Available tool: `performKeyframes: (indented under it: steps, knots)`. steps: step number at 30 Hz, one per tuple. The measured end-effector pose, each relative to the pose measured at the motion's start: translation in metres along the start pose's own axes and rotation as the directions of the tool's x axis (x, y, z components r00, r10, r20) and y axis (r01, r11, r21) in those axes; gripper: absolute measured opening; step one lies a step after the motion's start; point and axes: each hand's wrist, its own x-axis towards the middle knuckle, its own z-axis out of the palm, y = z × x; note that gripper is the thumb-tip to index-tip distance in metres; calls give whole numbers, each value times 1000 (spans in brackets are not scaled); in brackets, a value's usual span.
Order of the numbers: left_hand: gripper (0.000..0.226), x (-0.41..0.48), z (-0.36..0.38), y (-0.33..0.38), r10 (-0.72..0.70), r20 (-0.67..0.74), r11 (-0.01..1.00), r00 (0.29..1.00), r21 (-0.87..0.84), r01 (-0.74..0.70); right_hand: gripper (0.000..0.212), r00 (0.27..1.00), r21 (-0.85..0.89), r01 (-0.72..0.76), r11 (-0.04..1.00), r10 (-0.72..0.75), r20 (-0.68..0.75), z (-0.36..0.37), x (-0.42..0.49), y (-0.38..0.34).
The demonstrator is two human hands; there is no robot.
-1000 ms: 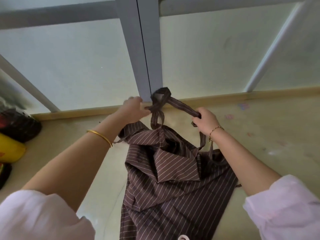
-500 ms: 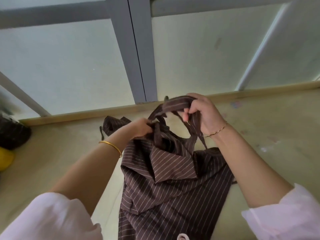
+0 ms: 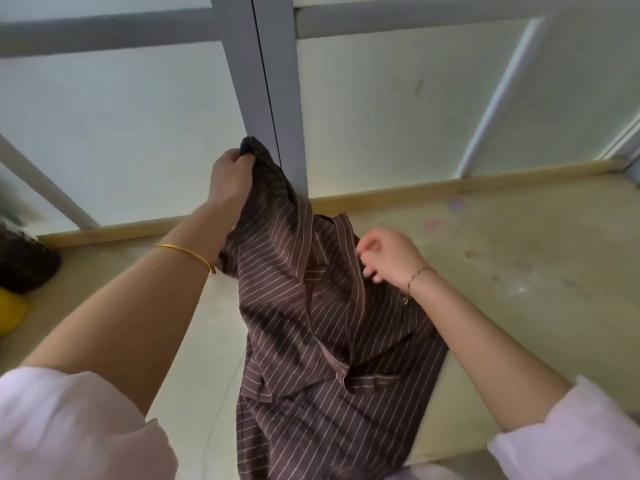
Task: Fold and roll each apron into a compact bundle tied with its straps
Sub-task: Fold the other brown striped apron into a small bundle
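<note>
A brown apron [image 3: 311,334] with thin white stripes hangs crumpled from its top down to the bottom edge of the view, over a beige table [image 3: 519,271]. My left hand [image 3: 228,178] grips the apron's top corner and holds it raised in front of the grey post. My right hand [image 3: 388,254] hovers at the apron's right side with its fingers loosely curled; I cannot tell whether they pinch the cloth. The straps are hidden in the folds.
A grey vertical post [image 3: 270,91] stands at the table's back edge before a pale wall. At the far left lie a dark speckled object [image 3: 24,261] and a yellow object [image 3: 10,313]. A wooden strip [image 3: 450,188] runs along the table's rear.
My left hand has risen with the apron's top bunched in it. My right hand has let go of the neck strap and dropped to the apron's right side.
</note>
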Motion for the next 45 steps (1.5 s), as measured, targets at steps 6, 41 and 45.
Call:
performKeyframes:
  steps: [6, 41, 45]
  knots:
    - [19, -30, -23, 8, 25, 91, 968, 996, -251, -1, 78, 963, 275, -267, 924, 241, 123, 18, 47, 16]
    - [34, -359, 142, -12, -463, 509, 867, 725, 428, 254, 17, 983, 140, -53, 989, 76, -170, -156, -247, 266]
    - [27, -355, 117, -22, -246, 131, 896, 960, 408, 173, 26, 964, 442, -11, 897, 128, -235, -155, -251, 261]
